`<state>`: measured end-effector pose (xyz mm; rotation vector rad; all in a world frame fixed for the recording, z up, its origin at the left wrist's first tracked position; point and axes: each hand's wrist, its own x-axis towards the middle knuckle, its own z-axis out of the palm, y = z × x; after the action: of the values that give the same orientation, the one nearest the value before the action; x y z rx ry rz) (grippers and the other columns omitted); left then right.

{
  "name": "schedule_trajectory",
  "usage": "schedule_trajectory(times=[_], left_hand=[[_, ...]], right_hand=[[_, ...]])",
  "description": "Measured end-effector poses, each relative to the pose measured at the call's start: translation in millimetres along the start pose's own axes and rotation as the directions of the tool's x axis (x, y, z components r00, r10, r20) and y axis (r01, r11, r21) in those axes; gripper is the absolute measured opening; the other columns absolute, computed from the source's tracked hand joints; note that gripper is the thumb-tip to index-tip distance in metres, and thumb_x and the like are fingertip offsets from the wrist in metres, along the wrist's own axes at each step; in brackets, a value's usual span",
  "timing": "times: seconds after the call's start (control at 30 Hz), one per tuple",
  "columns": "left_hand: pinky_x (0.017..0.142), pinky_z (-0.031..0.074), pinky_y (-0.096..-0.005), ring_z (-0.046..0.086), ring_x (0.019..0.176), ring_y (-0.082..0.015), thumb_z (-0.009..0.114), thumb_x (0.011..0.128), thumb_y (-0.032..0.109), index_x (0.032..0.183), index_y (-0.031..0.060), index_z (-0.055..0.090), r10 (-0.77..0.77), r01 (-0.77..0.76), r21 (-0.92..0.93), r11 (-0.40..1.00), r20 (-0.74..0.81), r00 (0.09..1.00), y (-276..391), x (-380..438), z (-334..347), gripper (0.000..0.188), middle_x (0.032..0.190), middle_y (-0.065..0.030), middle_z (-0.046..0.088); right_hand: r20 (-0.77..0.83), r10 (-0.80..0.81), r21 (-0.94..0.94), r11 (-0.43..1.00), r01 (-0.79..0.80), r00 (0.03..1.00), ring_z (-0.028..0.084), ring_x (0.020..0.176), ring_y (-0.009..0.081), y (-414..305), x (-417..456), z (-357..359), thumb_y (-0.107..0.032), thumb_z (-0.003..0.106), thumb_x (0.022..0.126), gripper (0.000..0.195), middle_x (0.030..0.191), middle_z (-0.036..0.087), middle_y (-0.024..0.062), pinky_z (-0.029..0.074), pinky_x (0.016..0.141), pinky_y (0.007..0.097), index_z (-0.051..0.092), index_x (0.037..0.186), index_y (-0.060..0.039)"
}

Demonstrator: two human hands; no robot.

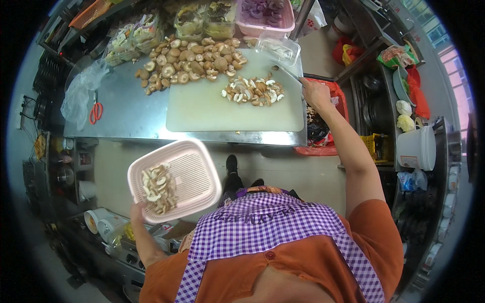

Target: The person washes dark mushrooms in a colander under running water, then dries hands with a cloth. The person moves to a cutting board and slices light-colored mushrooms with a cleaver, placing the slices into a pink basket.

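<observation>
My left hand (138, 210) grips the near left edge of a pale pink plastic basket (201, 185), held out beyond the steel table's front edge. Sliced mushrooms (161, 189) lie in the basket's left part. At the cutting board's right side, my right hand (315, 92) is closed on a knife (290, 73), its blade pointing up and left over the board. Cut mushroom pieces (253, 91) lie on the whitish cutting board (235, 117), left of the knife. Whole brown mushrooms (189, 60) are heaped along the board's far left edge and on the table.
Red-handled scissors (96, 113) and a clear plastic bag (81, 94) lie on the steel table (129, 113). Behind stand clear containers of vegetables (189, 22), a pink basket of sliced onions (265, 28) and a clear plastic container (278, 49). A red-lined bin (318, 149) adjoins the table's right end.
</observation>
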<state>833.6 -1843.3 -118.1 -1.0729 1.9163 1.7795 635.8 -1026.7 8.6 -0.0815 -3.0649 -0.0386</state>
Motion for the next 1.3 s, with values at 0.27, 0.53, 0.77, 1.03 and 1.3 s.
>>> schedule_trajectory(times=[0.27, 0.53, 0.77, 1.03, 1.3], left_hand=[[0.085, 0.052, -0.0344, 0.065, 0.097, -0.0236, 0.054, 0.069, -0.006, 0.121, -0.0075, 0.06, 0.151, -0.179, 0.118, 0.977, 0.213, 0.965, -34.1, 18.2, 162.2, 0.051, 0.108, -0.014, 0.069], [0.084, 0.054, -0.0374, 0.067, 0.092, -0.025, 0.051, 0.069, -0.009, 0.118, -0.006, 0.062, 0.069, -0.117, 0.166, 0.979, 0.271, 0.96, -58.2, 32.9, 155.9, 0.05, 0.108, -0.0144, 0.069], [0.085, 0.056, -0.038, 0.068, 0.093, -0.0261, 0.051, 0.069, -0.01, 0.118, -0.0063, 0.062, 0.031, -0.043, 0.026, 0.999, 0.37, 0.928, -66.1, 10.5, 259.7, 0.051, 0.106, -0.0144, 0.069], [0.079, 0.056, -0.0364, 0.069, 0.087, -0.0268, 0.06, 0.071, -0.002, 0.112, -0.0058, 0.065, 0.092, -0.19, 0.189, 0.964, 0.431, 0.898, -13.8, 10.9, 297.3, 0.041, 0.099, -0.0148, 0.071], [0.063, 0.053, -0.0354, 0.067, 0.067, -0.0249, 0.079, 0.08, 0.026, 0.1, 0.0036, 0.072, 0.562, -0.599, 0.692, 0.404, 0.328, 0.759, 129.0, -103.2, 381.6, 0.031, 0.079, -0.013, 0.069]], right_hand=[[0.042, -0.053, 0.078, 0.996, 0.05, 0.998, 0.07, 0.085, 0.0365, -18.6, -11.6, 10.9, -0.026, 0.056, 0.091, 0.036, 0.09, 0.071, 0.0169, 0.055, 0.071, 0.0484, 0.058, 0.126, -0.0185], [-0.038, -0.053, 0.068, 0.996, 0.056, 0.998, 0.07, 0.08, 0.0373, -30.9, -26.9, 47.4, -0.018, 0.05, 0.092, 0.042, 0.089, 0.068, 0.0198, 0.056, 0.066, 0.0475, 0.05, 0.133, -0.0145], [-0.053, 0.014, 0.03, 0.999, -0.012, 0.999, 0.07, 0.074, 0.0384, -38.3, -30.0, 64.8, -0.016, 0.05, 0.091, 0.053, 0.096, 0.067, 0.0219, 0.056, 0.063, 0.0483, 0.043, 0.143, -0.016], [0.003, 0.027, 0.065, 0.998, -0.027, 1.0, 0.07, 0.077, 0.0378, -41.0, -26.6, 58.3, -0.017, 0.052, 0.09, 0.056, 0.097, 0.067, 0.0204, 0.056, 0.066, 0.0484, 0.042, 0.145, -0.0164], [0.023, 0.077, 0.145, 0.986, -0.08, 0.997, 0.07, 0.083, 0.0384, -45.2, -37.3, 47.3, -0.02, 0.06, 0.086, 0.061, 0.1, 0.066, 0.0214, 0.056, 0.07, 0.0489, 0.043, 0.144, -0.0163]])
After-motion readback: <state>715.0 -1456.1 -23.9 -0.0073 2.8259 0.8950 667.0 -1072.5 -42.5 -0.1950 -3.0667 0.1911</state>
